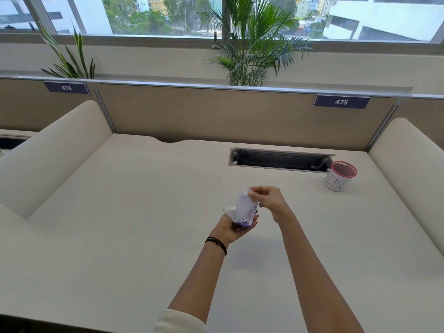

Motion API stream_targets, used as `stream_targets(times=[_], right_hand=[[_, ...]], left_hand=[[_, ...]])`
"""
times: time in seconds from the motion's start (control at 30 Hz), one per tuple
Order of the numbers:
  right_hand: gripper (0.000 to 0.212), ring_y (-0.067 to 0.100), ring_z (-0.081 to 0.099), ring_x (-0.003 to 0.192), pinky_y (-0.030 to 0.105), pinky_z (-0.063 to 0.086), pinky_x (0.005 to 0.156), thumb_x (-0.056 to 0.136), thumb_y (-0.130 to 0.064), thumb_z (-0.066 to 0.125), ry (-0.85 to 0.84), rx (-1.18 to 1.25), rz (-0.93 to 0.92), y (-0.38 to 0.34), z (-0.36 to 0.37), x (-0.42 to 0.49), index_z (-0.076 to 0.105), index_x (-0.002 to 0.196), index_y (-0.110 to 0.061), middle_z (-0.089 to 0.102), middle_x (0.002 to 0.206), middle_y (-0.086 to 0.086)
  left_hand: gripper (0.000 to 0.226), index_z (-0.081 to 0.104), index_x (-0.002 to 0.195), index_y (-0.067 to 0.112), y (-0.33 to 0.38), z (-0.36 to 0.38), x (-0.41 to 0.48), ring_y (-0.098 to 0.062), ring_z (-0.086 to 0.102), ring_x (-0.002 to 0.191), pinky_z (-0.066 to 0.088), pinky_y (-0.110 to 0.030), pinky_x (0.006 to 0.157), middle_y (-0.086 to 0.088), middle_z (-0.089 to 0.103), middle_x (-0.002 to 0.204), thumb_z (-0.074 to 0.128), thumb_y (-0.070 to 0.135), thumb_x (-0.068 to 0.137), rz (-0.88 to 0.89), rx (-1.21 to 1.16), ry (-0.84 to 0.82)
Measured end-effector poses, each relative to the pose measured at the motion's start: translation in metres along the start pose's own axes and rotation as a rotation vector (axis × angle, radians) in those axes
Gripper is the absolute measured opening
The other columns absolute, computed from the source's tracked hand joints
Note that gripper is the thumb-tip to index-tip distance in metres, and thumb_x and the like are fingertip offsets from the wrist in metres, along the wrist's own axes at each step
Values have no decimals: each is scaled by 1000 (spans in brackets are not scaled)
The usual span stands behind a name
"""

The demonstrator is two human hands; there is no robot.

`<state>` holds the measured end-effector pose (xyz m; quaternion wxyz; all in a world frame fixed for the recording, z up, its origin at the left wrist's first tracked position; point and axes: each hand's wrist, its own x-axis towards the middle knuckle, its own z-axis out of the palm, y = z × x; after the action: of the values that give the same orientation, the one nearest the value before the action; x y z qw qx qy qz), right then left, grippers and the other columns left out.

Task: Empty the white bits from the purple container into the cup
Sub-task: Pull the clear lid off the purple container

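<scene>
My left hand (236, 230) cups a small purple container (243, 222) from below, above the middle of the desk. White bits (247, 217) show inside it. A clear lid (236, 205) stands tilted up over the container, and my right hand (269, 199) pinches the lid's upper edge. The cup (339, 177) stands upright at the back right of the desk: red mesh with a white paper wrap bearing handwritten letters. It is well apart from both hands.
The white desk (144, 212) has padded side dividers (55, 155) left and right and a beige back panel with a tag reading 475 (341, 102). An open cable tray slot (280, 161) lies just left of the cup. Plants stand behind the panel.
</scene>
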<state>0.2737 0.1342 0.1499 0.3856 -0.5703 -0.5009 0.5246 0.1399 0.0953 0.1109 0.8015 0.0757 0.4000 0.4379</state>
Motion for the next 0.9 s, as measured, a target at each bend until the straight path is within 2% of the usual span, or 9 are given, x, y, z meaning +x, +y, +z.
stream_targets(times=[0.27,0.5,0.7,0.9], right_hand=[[5,13,59,77,25,49,69,82,-15,69,-30,3,32,-2,-1,1,66,85,-14,66,82,0],[6,15,54,78,27,42,64,83,-13,65,26,0,60,-4,0,1,61,84,-8,63,85,5],[5,20,56,83,31,48,74,82,-8,65,13,36,38,-7,-1,0,61,80,-10,62,84,5],[5,21,54,89,27,45,70,83,-10,65,42,28,71,-5,0,1,60,85,-8,61,94,8]], left_hand=[[28,62,94,-5,-1,1,-3,-28,71,57,60,-33,51,-19,73,69,45,16,97,-6,-1,11],[33,62,90,-5,-1,1,-6,-28,71,55,60,-35,49,-20,73,67,40,17,99,-26,-41,-11],[31,61,91,-5,-2,2,-7,-29,71,54,60,-36,49,-21,72,66,40,17,99,-28,-49,-6],[32,61,93,-4,-1,2,-5,-28,71,55,60,-35,50,-20,73,67,38,17,100,-15,-33,6]])
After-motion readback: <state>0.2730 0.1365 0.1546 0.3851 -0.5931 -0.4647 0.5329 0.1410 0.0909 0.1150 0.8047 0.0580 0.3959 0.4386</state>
